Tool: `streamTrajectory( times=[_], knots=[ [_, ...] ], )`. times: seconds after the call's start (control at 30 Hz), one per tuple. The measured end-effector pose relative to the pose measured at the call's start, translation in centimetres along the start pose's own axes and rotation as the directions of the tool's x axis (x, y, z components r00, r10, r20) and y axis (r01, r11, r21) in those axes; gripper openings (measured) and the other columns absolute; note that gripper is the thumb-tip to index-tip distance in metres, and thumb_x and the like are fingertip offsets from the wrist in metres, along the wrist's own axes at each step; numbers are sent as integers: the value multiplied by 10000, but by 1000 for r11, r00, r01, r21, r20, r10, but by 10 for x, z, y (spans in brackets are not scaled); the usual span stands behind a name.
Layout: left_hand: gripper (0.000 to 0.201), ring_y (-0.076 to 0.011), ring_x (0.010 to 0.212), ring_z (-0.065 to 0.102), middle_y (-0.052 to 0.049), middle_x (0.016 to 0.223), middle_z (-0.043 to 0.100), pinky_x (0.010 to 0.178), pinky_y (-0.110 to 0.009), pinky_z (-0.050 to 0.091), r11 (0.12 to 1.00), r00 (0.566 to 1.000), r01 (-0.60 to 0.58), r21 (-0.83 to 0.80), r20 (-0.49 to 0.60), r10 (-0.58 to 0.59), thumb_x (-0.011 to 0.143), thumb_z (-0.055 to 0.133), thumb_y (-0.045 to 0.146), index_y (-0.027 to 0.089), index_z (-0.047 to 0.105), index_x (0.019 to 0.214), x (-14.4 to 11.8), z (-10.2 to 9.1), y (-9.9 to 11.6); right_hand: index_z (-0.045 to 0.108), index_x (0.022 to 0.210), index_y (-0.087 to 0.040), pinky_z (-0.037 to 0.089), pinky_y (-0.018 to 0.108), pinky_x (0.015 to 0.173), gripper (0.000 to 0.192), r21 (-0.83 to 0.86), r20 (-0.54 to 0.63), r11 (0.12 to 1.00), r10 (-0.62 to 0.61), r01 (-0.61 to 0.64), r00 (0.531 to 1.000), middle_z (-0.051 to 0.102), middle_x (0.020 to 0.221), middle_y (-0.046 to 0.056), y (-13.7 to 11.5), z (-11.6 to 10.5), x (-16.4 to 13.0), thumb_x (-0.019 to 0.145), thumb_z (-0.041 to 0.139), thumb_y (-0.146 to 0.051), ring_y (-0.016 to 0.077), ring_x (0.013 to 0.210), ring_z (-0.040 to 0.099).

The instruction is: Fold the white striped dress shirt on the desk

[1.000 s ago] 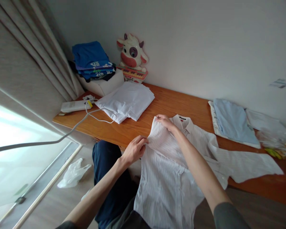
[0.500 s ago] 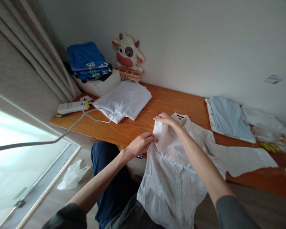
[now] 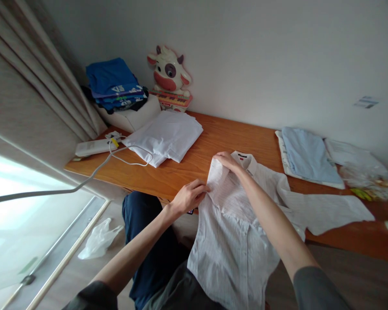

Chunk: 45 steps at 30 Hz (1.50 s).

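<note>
Left hand (image 3: 190, 196) pinches the folded side edge of the striped shirt (image 3: 236, 241); right hand (image 3: 226, 161) grips same fold near collar. Shirt lies at worktop (image 3: 213, 142) front edge, body hanging off toward lap, one sleeve spread to 3 o'clock. Folded white cloth (image 3: 164, 137) at 10 o'clock w/ cable (image 3: 93, 172); light-blue garment (image 3: 307, 155) at 2; nothing blocks the hands

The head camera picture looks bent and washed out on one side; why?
Head view: the window at lower left is blown out by daylight; the wide lens bows the curtain and desk; the far right edge is smeared; the striped shirt stays sharp.
</note>
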State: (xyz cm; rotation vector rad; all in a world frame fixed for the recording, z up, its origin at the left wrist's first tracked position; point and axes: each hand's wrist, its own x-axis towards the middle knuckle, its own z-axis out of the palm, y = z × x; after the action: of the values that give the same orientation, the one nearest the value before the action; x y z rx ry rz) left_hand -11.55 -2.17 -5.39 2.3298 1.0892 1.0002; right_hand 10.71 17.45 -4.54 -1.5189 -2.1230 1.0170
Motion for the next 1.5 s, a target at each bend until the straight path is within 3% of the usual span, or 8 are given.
streamTrajectory(
  times=[0.13, 0.27, 0.47, 0.77, 0.97, 1.17, 1.37, 1.5],
  knots=[
    [265, -175, 1009, 721, -72, 1176, 697, 906, -298, 597, 1000, 997, -16, -25, 72, 18, 995, 595, 107, 233, 773, 1145, 13, -14, 4, 471, 542, -228, 264, 287, 584, 390, -115, 16, 992, 55, -53, 998, 373, 523, -49, -5, 3, 14, 841, 666, -384, 133, 572, 389],
    [275, -170, 994, 719, -65, 1143, 698, 915, -292, 593, 998, 995, 17, -58, 103, -11, 977, 625, 112, 237, 794, 1154, 17, -25, 6, 489, 546, -222, 256, 289, 591, 308, -144, -28, 988, 46, -50, 999, 402, 532, -39, -3, 6, 16, 828, 600, -275, 142, 594, 422],
    [331, -165, 940, 718, -64, 1124, 720, 887, -290, 596, 996, 992, 65, -63, 109, -58, 963, 588, 64, 217, 734, 1218, 12, -20, 6, 588, 702, -210, 339, 267, 603, 243, -76, -76, 997, 10, -15, 997, 601, 682, -10, 9, 5, 2, 898, 491, -315, 167, 681, 541],
    [328, -169, 1043, 703, -55, 1152, 697, 950, -282, 566, 988, 993, 81, -131, 102, -68, 927, 577, 6, 231, 771, 1067, 14, -26, 11, 746, 899, -181, 470, 246, 763, 227, -116, -39, 993, 31, -35, 999, 803, 972, 56, 6, 1, 3, 948, 526, -209, 201, 900, 702],
    [339, -158, 984, 693, -46, 1125, 683, 876, -258, 565, 969, 978, 208, -136, 65, -201, 929, 564, 18, 243, 783, 1056, -2, -21, 4, 776, 1072, -215, 494, 293, 891, 255, -242, -158, 965, 67, -104, 985, 806, 1128, 97, -7, 12, -8, 1030, 532, -275, 253, 1060, 722],
    [268, -146, 841, 664, -43, 1082, 682, 792, -265, 557, 974, 973, 208, -89, 119, -197, 933, 586, 78, 235, 747, 1078, 1, -24, -1, 723, 1211, -225, 489, 343, 923, 371, -371, -248, 919, 44, -137, 968, 797, 1136, 143, -20, 30, -24, 1127, 414, -414, 286, 1070, 732],
    [182, -165, 824, 666, -10, 970, 686, 792, -287, 543, 986, 980, 164, 11, 115, -164, 937, 667, 149, 247, 710, 1084, 2, -20, -3, 677, 1273, -200, 498, 350, 888, 287, -531, -214, 835, 32, -144, 976, 799, 1089, 160, -28, 28, -24, 1072, 518, -330, 314, 1043, 748],
    [220, -195, 970, 700, -42, 1073, 723, 911, -324, 552, 989, 987, 141, 45, 77, -145, 1007, 615, 167, 253, 738, 1168, -6, -16, -9, 643, 1312, -170, 493, 356, 908, 333, -557, -193, 822, 12, -119, 981, 792, 1125, 188, -32, 28, -23, 1113, 412, -305, 314, 1055, 750]
  ],
)
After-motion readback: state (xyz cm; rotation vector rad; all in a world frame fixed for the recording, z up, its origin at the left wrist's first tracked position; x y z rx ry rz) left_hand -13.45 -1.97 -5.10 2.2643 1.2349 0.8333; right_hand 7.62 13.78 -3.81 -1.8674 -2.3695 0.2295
